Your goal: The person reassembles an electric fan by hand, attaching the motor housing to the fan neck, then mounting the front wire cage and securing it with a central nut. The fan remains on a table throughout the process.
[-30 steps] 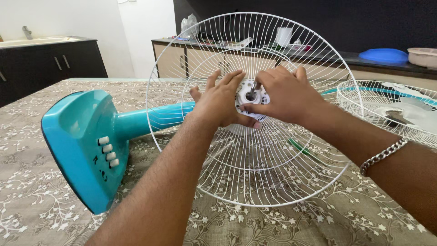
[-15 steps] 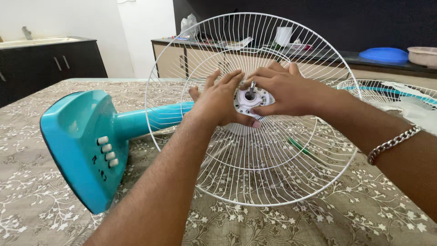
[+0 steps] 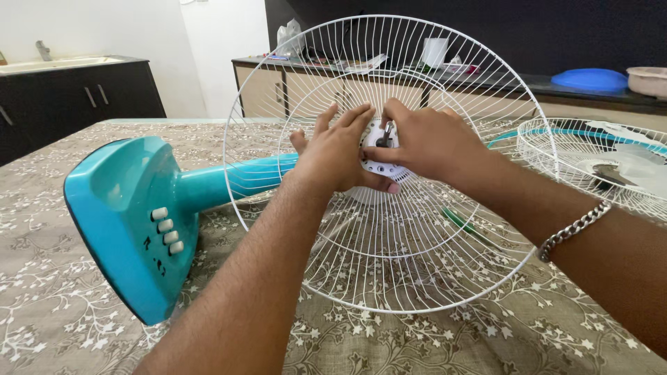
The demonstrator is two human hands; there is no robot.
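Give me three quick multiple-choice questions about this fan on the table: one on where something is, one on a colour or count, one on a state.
1. Where does the second wire guard lie?
A. at the far right of the table
B. on the fan base
C. on the floor

2. How many white buttons show on the teal fan base?
A. two
B. four
C. six

3. How is the fan placed?
A. upright on its base
B. lying on its side on the table
C. hanging from a wall

Answers: 1 A, it rests by the right edge. 2 B, four sit in a row. 3 B, its stem runs level to the rear guard, where the left hand and right hand work at the white hub.
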